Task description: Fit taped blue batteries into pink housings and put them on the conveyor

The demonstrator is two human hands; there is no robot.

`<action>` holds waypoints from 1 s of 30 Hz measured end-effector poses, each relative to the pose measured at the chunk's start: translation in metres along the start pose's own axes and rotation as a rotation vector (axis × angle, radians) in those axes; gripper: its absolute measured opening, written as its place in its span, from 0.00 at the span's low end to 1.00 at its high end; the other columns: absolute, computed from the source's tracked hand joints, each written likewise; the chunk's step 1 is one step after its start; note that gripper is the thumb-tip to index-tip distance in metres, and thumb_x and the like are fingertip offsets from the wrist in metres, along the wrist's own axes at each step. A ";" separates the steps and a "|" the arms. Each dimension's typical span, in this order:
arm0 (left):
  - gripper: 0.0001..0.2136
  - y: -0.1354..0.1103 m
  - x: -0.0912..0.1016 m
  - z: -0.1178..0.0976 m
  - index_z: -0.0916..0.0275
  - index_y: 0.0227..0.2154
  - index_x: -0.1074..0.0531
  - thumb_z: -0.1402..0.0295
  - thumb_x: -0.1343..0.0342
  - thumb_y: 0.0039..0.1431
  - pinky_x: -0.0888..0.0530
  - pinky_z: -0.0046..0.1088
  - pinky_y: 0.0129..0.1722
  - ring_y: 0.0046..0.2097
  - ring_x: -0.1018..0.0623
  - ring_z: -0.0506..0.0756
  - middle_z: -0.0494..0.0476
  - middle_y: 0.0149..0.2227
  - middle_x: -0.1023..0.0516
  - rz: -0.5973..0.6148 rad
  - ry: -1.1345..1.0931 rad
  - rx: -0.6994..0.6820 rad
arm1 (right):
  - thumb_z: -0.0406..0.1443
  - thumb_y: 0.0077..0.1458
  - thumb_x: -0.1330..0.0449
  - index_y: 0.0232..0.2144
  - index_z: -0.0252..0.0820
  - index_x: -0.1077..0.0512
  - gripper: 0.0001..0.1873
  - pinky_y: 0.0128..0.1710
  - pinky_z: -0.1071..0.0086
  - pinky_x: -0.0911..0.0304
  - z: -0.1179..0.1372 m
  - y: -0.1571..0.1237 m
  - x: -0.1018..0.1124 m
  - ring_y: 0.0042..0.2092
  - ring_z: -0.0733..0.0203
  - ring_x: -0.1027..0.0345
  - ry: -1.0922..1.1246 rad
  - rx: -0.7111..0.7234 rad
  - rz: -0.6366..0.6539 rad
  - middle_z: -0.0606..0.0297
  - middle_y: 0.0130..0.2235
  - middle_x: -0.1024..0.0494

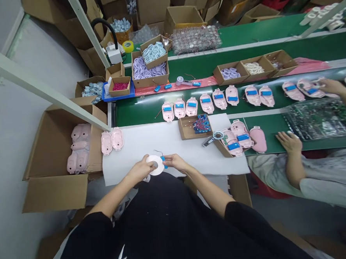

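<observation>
My left hand [142, 169] is closed on a white roll of tape [150, 159], which it holds tilted up over the near edge of the white sheet [133, 143]. Between the fingers of my right hand [175, 162] is a small blue battery [165, 166] with a thin wire rising from it. The battery touches or nearly touches the roll's right side; I cannot tell which. Two pink shells [112, 141] lie to the left of my hands. Beyond them stands a cardboard tray [187, 134] of blue batteries with red wires.
Pink shells with blue batteries [206, 104] line the green belt [142, 113]. A box [222, 150] of shells stands right, beside a co-worker's hand [289, 141]; the other hand [331, 86] reaches over the belt. A large carton [51, 152] holds pink shells at left. A post [50, 90] slants across.
</observation>
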State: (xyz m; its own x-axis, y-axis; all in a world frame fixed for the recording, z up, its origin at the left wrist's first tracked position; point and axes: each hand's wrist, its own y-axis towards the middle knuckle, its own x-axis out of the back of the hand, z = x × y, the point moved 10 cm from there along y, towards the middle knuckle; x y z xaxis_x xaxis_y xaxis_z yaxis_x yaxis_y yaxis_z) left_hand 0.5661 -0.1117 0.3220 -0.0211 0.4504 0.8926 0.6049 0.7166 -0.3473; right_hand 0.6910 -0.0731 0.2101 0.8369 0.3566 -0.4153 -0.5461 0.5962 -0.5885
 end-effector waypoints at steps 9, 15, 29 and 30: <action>0.20 0.003 0.000 0.017 0.56 0.56 0.28 0.74 0.43 0.62 0.20 0.35 0.46 0.69 0.41 0.69 0.62 0.51 0.25 -0.017 0.002 0.093 | 0.47 0.42 0.23 0.35 0.40 0.20 0.22 0.48 0.61 0.26 -0.014 0.014 0.009 0.42 0.55 0.22 0.392 0.192 -0.364 0.58 0.39 0.16; 0.17 0.016 -0.067 0.041 0.51 0.48 0.21 0.75 0.44 0.58 0.27 0.36 0.58 0.70 0.39 0.63 0.57 0.51 0.22 -0.037 -0.414 0.151 | 0.48 0.45 0.25 0.31 0.43 0.25 0.20 0.52 0.63 0.27 0.053 0.008 0.109 0.43 0.60 0.23 0.503 0.497 -0.815 0.64 0.34 0.19; 0.20 -0.070 -0.123 0.273 0.69 0.60 0.35 0.65 0.50 0.68 0.36 0.56 0.63 0.64 0.35 0.69 0.76 0.61 0.34 -0.581 -0.592 1.367 | 0.50 0.32 0.20 0.39 0.41 0.19 0.31 0.46 0.64 0.21 -0.111 -0.111 0.138 0.46 0.49 0.19 0.281 0.065 -0.747 0.56 0.44 0.15; 0.21 -0.076 -0.127 0.287 0.68 0.60 0.36 0.62 0.49 0.69 0.33 0.55 0.61 0.63 0.33 0.68 0.74 0.60 0.34 -0.593 -0.602 1.452 | 0.49 0.32 0.20 0.38 0.42 0.18 0.31 0.45 0.65 0.21 -0.117 -0.118 0.142 0.45 0.50 0.19 0.291 0.059 -0.768 0.57 0.44 0.15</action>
State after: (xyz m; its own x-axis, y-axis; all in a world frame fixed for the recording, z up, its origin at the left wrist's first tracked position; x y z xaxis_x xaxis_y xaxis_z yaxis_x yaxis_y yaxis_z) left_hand 0.2948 -0.0708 0.1523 -0.4492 -0.1643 0.8782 -0.7755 0.5597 -0.2920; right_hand 0.8703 -0.1769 0.1390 0.9290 -0.3614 -0.0796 0.1841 0.6378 -0.7479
